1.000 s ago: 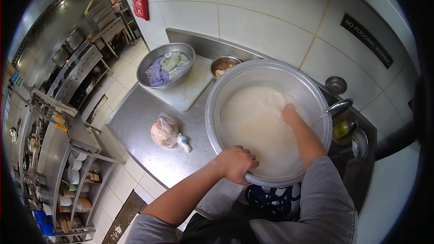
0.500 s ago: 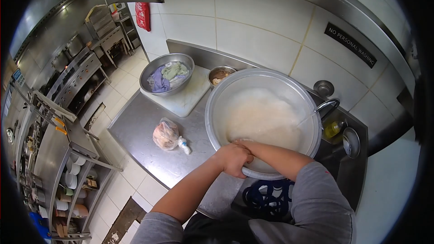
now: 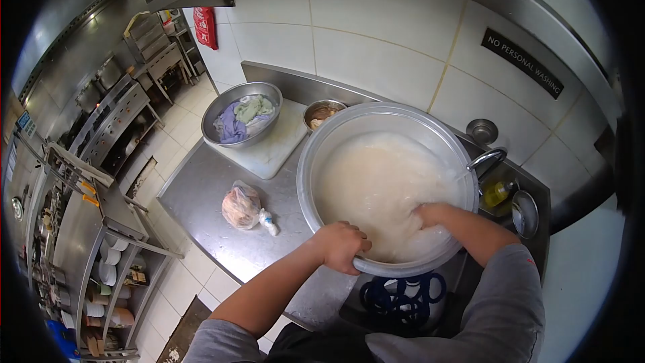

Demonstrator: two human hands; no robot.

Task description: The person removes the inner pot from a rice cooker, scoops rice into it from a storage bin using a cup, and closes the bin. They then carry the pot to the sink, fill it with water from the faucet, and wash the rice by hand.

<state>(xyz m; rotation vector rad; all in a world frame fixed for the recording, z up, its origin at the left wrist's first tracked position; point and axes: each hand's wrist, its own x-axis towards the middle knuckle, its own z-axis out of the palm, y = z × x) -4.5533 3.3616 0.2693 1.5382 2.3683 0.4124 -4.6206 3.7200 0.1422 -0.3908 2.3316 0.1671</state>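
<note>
A large grey basin (image 3: 304,178) rests over the sink, full of cloudy, cream-white water (image 3: 373,181). What lies beneath the surface cannot be made out. My left hand (image 3: 342,247) is closed round the basin's near rim, fingers curled over the inside edge. On the right side, my right hand (image 3: 431,216) dips into the water, its fingers hidden below the surface. From the curved faucet (image 3: 490,154) at the right rim, water runs into the basin.
Left of the basin, a knotted plastic bag of pinkish food (image 3: 242,206) lies on the steel counter (image 3: 195,191). Behind it, a metal bowl of cloths (image 3: 209,117) stands on a white cutting board (image 3: 269,161), beside a small metal bowl (image 3: 309,117). A yellow-green bottle (image 3: 496,193) stands right.
My right hand has moved from the near-left side, beside my left hand, to the right through the water. My left hand stays at the rim. The water looks more stirred.
</note>
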